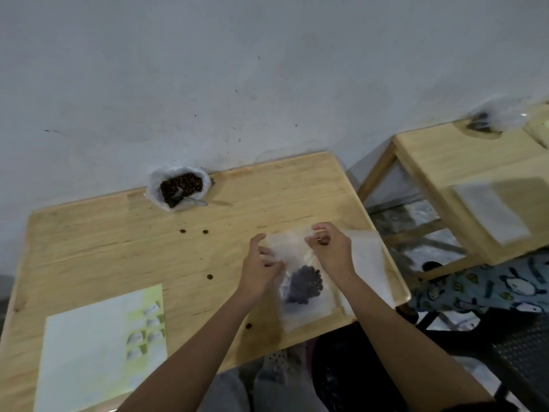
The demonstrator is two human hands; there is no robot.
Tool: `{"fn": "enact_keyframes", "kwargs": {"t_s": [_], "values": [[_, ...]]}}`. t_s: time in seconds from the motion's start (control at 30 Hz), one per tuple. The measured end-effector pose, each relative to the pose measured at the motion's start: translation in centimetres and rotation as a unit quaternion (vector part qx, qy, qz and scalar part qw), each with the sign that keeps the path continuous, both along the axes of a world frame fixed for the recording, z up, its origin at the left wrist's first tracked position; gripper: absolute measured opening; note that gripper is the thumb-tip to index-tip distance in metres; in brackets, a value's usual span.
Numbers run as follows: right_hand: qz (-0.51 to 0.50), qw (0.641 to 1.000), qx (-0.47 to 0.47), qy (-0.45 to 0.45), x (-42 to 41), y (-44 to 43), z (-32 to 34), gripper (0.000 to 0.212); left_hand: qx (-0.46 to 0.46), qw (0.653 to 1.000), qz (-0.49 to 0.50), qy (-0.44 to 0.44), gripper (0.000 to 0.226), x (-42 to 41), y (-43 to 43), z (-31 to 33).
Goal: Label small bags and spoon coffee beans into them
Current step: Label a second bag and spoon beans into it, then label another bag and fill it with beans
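The right hand (331, 248) is curling its thumb and forefinger together on the top edge of the small bag (300, 310), pinching the film there. The left hand (260, 266) is bending its fingers onto the same bag's upper left edge and seems to be gripping it too. The bag is lying flat near the counter (118, 239) front edge, with a dark heap of coffee beans (306, 285) sitting in its lower half.

The bag is looking thin, limp and slippery, light except for the beans, so it is likely to sag and spill if lifted by the bottom. Taking hold at the two top corners, above the beans, is looking like the safest grip.

Motion blur is smearing the bag's mouth, so whether it is sealed or open is not showing. Any label on it is being covered by the hands or lost in the blur. The spoon (190, 198) is half buried in the supply bag (154, 185) by the wall, and the printing on the label sheet (89, 352) is too small to read.
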State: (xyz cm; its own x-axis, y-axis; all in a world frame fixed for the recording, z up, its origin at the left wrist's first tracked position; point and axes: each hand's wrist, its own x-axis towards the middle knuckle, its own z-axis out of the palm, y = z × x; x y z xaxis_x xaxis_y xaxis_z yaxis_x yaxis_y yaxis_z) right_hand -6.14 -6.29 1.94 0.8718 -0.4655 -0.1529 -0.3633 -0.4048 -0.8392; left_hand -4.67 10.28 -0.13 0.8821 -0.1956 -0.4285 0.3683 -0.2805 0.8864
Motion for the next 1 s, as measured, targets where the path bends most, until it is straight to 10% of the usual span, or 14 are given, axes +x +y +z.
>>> {"fn": "enact_keyframes", "kwargs": {"t_s": [0.43,0.67,1.0], "values": [[0.114,0.987,-0.083,0.076,0.5,0.6,-2.1,0.036,0.189,0.976,-0.049,-0.1,0.084,-0.8,0.0,-0.1],[0.009,0.994,-0.103,0.022,-1.0,-5.0,0.2,0.024,0.153,0.955,-0.119,-0.224,0.065,0.6,-5.4,2.0],[0.001,0.97,-0.145,0.197,-7.6,-11.4,-1.2,0.056,0.175,0.943,-0.261,-0.109,0.08,-2.5,-13.3,-0.4]]}}
